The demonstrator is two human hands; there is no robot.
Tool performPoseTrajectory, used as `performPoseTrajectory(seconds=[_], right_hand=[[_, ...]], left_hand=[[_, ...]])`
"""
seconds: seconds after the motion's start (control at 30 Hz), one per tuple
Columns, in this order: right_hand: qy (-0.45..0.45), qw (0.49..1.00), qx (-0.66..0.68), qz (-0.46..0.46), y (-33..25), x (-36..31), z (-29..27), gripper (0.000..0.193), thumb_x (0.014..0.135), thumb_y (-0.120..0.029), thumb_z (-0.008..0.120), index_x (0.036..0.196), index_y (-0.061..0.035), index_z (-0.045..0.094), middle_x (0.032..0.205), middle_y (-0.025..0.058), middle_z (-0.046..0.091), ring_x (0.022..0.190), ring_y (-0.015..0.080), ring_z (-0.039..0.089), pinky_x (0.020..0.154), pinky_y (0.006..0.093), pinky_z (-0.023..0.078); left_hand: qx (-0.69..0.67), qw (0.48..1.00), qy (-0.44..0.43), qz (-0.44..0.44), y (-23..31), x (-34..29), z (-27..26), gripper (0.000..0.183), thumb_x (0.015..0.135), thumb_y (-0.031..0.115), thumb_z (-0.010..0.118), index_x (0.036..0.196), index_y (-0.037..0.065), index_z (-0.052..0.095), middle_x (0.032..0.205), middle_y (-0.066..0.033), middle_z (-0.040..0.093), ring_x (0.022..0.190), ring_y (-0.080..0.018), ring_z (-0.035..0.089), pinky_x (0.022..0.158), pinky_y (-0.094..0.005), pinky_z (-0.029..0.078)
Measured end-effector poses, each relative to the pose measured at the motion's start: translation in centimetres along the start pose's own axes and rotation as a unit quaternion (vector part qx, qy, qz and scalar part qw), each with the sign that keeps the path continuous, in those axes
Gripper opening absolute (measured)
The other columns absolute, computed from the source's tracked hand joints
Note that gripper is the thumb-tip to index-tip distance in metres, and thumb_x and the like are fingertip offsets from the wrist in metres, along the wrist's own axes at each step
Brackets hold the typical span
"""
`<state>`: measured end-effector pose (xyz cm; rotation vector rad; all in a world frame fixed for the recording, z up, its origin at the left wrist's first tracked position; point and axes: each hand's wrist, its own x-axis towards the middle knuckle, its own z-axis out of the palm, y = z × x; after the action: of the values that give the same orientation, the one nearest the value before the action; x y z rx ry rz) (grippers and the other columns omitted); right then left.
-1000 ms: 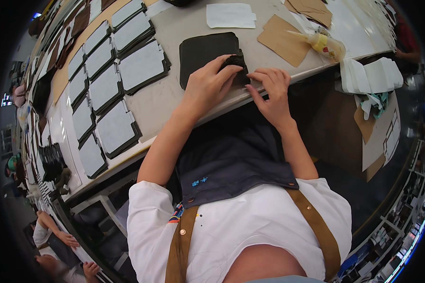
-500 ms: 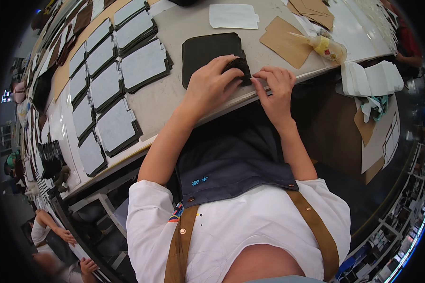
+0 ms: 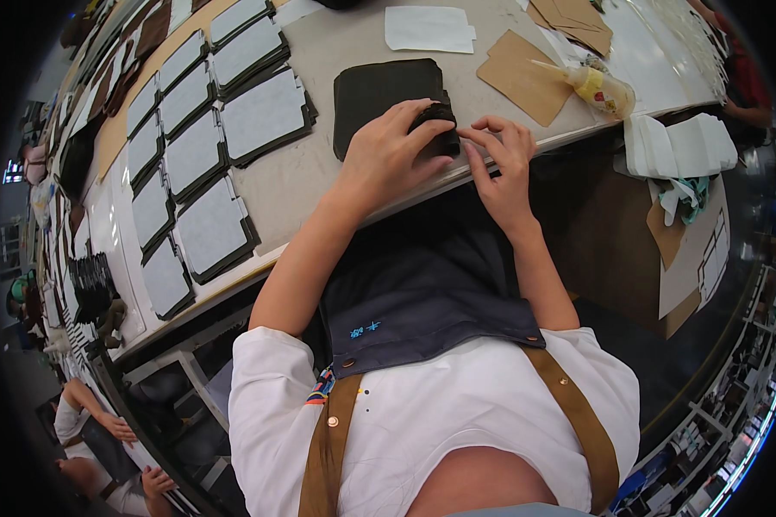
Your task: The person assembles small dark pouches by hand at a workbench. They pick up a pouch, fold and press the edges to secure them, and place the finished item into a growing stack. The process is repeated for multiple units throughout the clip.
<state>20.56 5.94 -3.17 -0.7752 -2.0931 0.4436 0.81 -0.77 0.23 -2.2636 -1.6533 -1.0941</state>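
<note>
In front of me a stack of black flat pieces (image 3: 386,90) lies near the table's front edge. My left hand (image 3: 391,145) is closed on its near right corner, fingers over the top and thumb lower by the edge. Beneath those fingers the corner looks bent up or layered; its details are too dark to make out. Just to the right, my right hand (image 3: 502,168) has its index finger and thumb apart, with the index fingertip close to the stack's right edge. Nothing shows between its fingers.
Several black stacks topped with pale sheets (image 3: 194,155) stand in rows at left. A white sheet (image 3: 428,30), brown card (image 3: 523,77) and yellowish squeeze bottle (image 3: 603,90) lie beyond. White folded material (image 3: 677,145) hangs at the right edge. Another person's hands (image 3: 119,428) show at lower left.
My right hand's thumb and index finger have parted slightly, and the hand has shifted a little left. The left hand stays at the stack's corner, its thumb a bit further out.
</note>
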Motion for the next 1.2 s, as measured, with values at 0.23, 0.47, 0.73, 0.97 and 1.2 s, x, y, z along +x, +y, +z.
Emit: performPoseTrajectory(seconds=[0.23, 0.47, 0.73, 0.97, 1.2], right_hand=[[-0.006, 0.999, -0.04, -0.009, -0.3, 0.1, -0.2, 0.016, 0.088, -0.012, 0.073, 0.104, -0.0135, 0.077, 0.111, 0.0022, 0.063, 0.111, 0.0247, 0.053, 0.104, 0.0434, 0.031], [-0.007, 0.999, -0.037, -0.008, -0.2, -0.2, -0.2, 0.012, 0.089, -0.012, 0.073, 0.1, -0.0136, 0.076, 0.11, 0.0016, 0.063, 0.111, 0.0249, 0.054, 0.104, 0.0433, 0.031], [-0.003, 1.0, -0.018, -0.002, 0.0, -0.2, -0.1, 0.013, 0.089, -0.011, 0.073, 0.102, -0.0134, 0.076, 0.109, 0.0017, 0.063, 0.11, 0.0246, 0.054, 0.105, 0.0432, 0.031], [0.001, 1.0, -0.012, -0.001, 0.0, -0.2, 0.0, 0.016, 0.089, -0.011, 0.073, 0.104, -0.0134, 0.077, 0.109, 0.0015, 0.064, 0.109, 0.024, 0.054, 0.105, 0.043, 0.031], [0.0, 0.999, -0.04, -0.009, -0.4, -0.2, -0.2, 0.015, 0.088, -0.01, 0.073, 0.102, -0.0133, 0.076, 0.109, 0.0014, 0.064, 0.11, 0.024, 0.054, 0.105, 0.0431, 0.031]], left_hand=[[-0.025, 0.996, -0.034, -0.083, 0.1, -0.2, 0.1, 0.041, 0.089, 0.008, 0.073, 0.128, 0.022, 0.071, 0.123, -0.0114, 0.069, 0.098, -0.0303, 0.072, 0.082, -0.0401, 0.06], [-0.023, 0.999, -0.03, -0.003, -0.6, -0.5, 0.3, 0.033, 0.084, 0.015, 0.079, 0.117, 0.018, 0.076, 0.129, -0.009, 0.067, 0.111, -0.0292, 0.069, 0.088, -0.0388, 0.059], [-0.015, 0.999, -0.035, -0.025, -0.5, -0.5, 0.2, 0.03, 0.08, 0.025, 0.084, 0.107, 0.015, 0.076, 0.131, -0.0097, 0.065, 0.117, -0.0287, 0.066, 0.09, -0.0382, 0.059], [-0.007, 0.999, -0.014, -0.031, -0.4, -0.3, 0.2, 0.014, 0.085, 0.015, 0.078, 0.095, 0.01, 0.069, 0.123, -0.0108, 0.069, 0.1, -0.0281, 0.071, 0.079, -0.0366, 0.06], [-0.024, 0.997, 0.005, -0.072, 0.0, -0.3, 0.2, 0.014, 0.087, 0.009, 0.074, 0.099, 0.01, 0.067, 0.121, -0.0089, 0.07, 0.082, -0.0249, 0.073, 0.065, -0.0346, 0.059]])
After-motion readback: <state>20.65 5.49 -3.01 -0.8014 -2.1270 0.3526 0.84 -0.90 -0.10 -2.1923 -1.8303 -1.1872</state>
